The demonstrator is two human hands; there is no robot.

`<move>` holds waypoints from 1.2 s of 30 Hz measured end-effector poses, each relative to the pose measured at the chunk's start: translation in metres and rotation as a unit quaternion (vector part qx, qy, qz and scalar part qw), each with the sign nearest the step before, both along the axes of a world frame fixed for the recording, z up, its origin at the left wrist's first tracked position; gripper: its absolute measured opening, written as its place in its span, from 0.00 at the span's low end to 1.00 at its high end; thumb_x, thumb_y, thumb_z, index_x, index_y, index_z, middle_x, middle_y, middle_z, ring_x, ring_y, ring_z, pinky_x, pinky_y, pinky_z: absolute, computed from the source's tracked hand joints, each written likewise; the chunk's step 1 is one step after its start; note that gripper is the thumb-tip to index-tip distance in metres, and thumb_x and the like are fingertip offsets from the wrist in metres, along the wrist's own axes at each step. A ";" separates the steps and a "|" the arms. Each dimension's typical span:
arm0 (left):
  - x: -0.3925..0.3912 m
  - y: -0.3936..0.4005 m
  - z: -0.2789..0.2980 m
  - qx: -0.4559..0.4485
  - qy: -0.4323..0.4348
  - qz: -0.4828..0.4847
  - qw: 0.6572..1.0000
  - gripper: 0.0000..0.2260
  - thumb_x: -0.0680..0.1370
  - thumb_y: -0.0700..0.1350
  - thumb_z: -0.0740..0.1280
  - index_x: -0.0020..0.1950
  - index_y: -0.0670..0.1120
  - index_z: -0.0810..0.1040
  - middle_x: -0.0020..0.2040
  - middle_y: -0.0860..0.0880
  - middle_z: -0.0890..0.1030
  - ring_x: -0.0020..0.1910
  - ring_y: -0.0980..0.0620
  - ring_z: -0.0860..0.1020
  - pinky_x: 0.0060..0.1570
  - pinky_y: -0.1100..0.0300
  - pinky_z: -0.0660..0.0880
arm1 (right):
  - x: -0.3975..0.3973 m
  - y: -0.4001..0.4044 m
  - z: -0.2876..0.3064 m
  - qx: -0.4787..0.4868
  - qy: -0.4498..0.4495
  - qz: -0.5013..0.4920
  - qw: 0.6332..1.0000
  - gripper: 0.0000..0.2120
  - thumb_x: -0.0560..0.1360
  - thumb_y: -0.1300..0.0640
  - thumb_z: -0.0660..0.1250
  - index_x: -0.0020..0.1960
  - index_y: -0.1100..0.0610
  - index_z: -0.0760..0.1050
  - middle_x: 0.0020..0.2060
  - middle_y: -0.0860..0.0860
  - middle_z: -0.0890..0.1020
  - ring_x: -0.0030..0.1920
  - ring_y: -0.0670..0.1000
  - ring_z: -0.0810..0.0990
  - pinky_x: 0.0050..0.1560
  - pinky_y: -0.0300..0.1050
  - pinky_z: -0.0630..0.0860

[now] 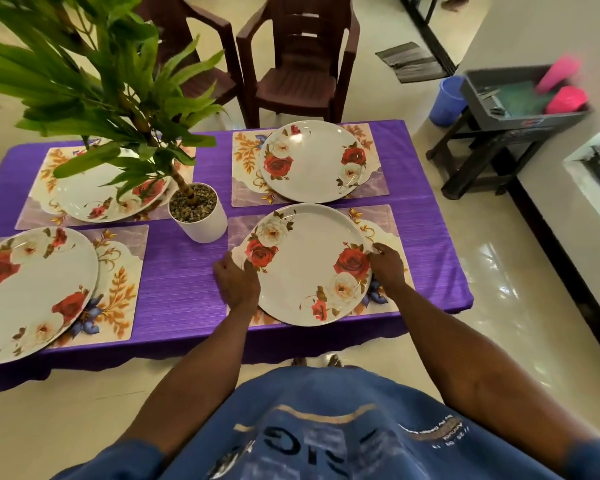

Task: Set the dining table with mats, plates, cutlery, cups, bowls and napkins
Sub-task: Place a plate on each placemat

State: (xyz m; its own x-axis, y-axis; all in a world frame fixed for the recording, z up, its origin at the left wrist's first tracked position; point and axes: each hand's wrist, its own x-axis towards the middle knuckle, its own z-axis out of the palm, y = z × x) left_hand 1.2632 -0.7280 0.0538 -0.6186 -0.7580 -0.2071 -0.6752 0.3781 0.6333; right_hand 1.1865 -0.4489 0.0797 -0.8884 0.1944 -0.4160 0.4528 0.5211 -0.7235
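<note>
A white plate with red and white roses [302, 268] lies on the near right floral mat [385, 223]. My left hand [238, 282] grips its left rim and my right hand [387, 268] grips its right rim. Three more rose plates sit on mats: far right [312, 161], far left [101, 195] partly hidden by leaves, and near left [32, 289]. All rest on the table's purple cloth [184, 282].
A potted plant in a white pot [201, 216] stands mid-table, its leaves spreading over the far left setting. Two brown plastic chairs [291, 64] stand behind the table. At the right, a grey crate [520, 98] with pink cups sits on a dark stool beside a blue bucket [447, 98].
</note>
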 end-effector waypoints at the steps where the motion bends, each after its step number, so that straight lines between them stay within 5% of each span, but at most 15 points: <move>1: -0.001 0.006 0.003 -0.043 0.007 -0.006 0.999 0.21 0.80 0.51 0.63 0.70 0.44 0.68 0.68 0.41 0.69 0.65 0.40 0.70 0.59 0.43 0.73 | 0.002 -0.001 0.000 0.012 0.016 -0.006 1.000 0.16 0.78 0.58 0.63 0.63 0.64 0.76 0.59 0.60 0.80 0.61 0.61 0.76 0.59 0.50 0.71; 6: -0.020 0.061 0.005 -0.176 0.069 -0.199 0.962 0.17 0.79 0.48 0.65 0.65 0.42 0.72 0.63 0.39 0.74 0.63 0.39 0.71 0.66 0.44 0.66 | 0.016 0.001 -0.002 0.178 0.096 0.056 0.978 0.16 0.80 0.57 0.59 0.64 0.62 0.73 0.63 0.60 0.73 0.63 0.59 0.72 0.61 0.52 0.71; 12: -0.044 0.138 -0.002 -0.202 0.108 -0.363 0.903 0.12 0.78 0.45 0.65 0.58 0.43 0.77 0.56 0.42 0.78 0.54 0.40 0.75 0.53 0.46 0.71 | 0.018 0.029 -0.006 0.278 0.164 0.186 0.928 0.16 0.76 0.56 0.64 0.61 0.62 0.73 0.59 0.60 0.75 0.59 0.60 0.73 0.61 0.54 0.69; 23: -0.157 0.327 -0.001 -0.205 0.216 -0.399 0.868 0.10 0.77 0.45 0.61 0.53 0.43 0.78 0.51 0.42 0.79 0.50 0.40 0.76 0.53 0.48 0.68 | -0.086 0.201 0.000 0.276 0.215 0.092 0.932 0.14 0.70 0.66 0.63 0.55 0.63 0.77 0.52 0.61 0.78 0.52 0.63 0.75 0.53 0.55 0.71; 30: -0.196 0.521 0.004 -0.182 0.165 -0.456 0.855 0.12 0.75 0.45 0.60 0.53 0.43 0.79 0.50 0.43 0.78 0.49 0.41 0.77 0.50 0.49 0.71 | -0.095 0.375 0.001 0.286 0.138 0.065 0.946 0.15 0.74 0.64 0.60 0.60 0.62 0.75 0.56 0.58 0.77 0.56 0.59 0.73 0.58 0.52 0.69; 36: -0.194 0.620 -0.004 -0.179 0.028 -0.564 0.806 0.12 0.78 0.44 0.62 0.60 0.44 0.76 0.57 0.44 0.77 0.55 0.44 0.74 0.55 0.51 0.69 | -0.085 0.462 -0.012 0.279 0.063 0.041 0.957 0.17 0.75 0.65 0.57 0.62 0.62 0.74 0.58 0.58 0.76 0.57 0.57 0.72 0.60 0.49 0.68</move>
